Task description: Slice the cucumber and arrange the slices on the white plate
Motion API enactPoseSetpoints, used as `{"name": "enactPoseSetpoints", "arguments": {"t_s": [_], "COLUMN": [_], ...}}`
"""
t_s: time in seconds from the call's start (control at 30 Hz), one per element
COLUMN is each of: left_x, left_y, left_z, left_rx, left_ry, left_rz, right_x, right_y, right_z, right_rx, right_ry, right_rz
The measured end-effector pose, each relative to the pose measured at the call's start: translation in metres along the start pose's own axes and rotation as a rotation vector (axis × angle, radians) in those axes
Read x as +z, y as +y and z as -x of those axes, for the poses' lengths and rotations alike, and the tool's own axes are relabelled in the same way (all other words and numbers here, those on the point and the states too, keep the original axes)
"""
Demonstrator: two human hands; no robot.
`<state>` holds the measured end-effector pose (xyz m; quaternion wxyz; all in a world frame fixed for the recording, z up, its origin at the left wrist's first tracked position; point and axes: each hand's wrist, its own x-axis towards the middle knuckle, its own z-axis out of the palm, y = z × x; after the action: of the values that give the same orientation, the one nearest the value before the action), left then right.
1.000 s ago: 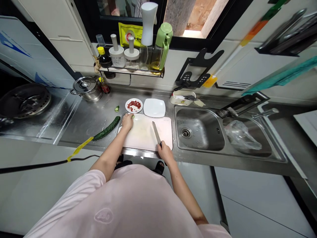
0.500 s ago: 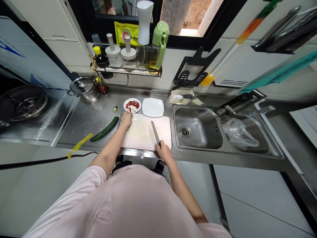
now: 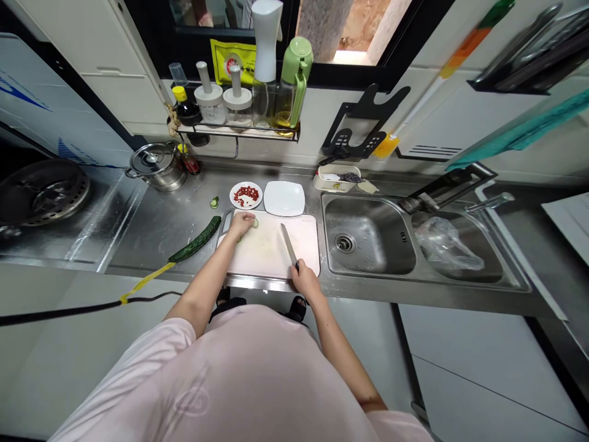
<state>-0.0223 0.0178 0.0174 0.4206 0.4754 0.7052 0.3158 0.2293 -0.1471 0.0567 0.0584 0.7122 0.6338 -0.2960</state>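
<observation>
My right hand is wrapped round the handle of a knife, whose blade lies over the right part of the white cutting board. Over the board's upper left, my left hand has its fingertips at a small pale green slice; the fingers are close together. A whole cucumber lies on the steel counter left of the board. Behind the board stand a plate of chopped red pieces and a white square plate. Small green scraps rest beside the round plate.
At the right is a double sink with a plastic bag in its far basin. A lidded pot stands at the back left. Bottles and jars fill a wall rack. A yellow-tagged black cord hangs at the counter's front left.
My left hand has moved right and slightly toward me, from beside the round plate onto the board with the slice. The yellow tag has shifted a little. My right hand and knife stay put.
</observation>
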Motion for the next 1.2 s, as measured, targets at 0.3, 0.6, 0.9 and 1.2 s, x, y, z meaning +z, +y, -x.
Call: {"name": "enactPoseSetpoints", "arguments": {"t_s": [0.3,0.6,0.9,1.2], "left_x": [0.028,0.019,0.019,0.02], "left_y": [-0.007,-0.007,-0.009,-0.005], "left_z": [0.028,0.038,0.031,0.03], "left_rx": [-0.073,0.121,0.12,0.094], "left_ry": [-0.082,0.019,0.009,0.009], "left_rz": [-0.061,-0.436,-0.444,-0.491], "right_x": [-0.001,-0.003,-0.008,-0.007], "right_y": [-0.001,0.0,-0.02,-0.025], "right_z": [0.001,0.002,0.024,0.023], "right_rx": [-0.005,-0.064,-0.168,-0.167], "right_ry": [0.0,0.008,-0.069,-0.091], "right_rz": [-0.004,0.039,0.071,0.117]}}
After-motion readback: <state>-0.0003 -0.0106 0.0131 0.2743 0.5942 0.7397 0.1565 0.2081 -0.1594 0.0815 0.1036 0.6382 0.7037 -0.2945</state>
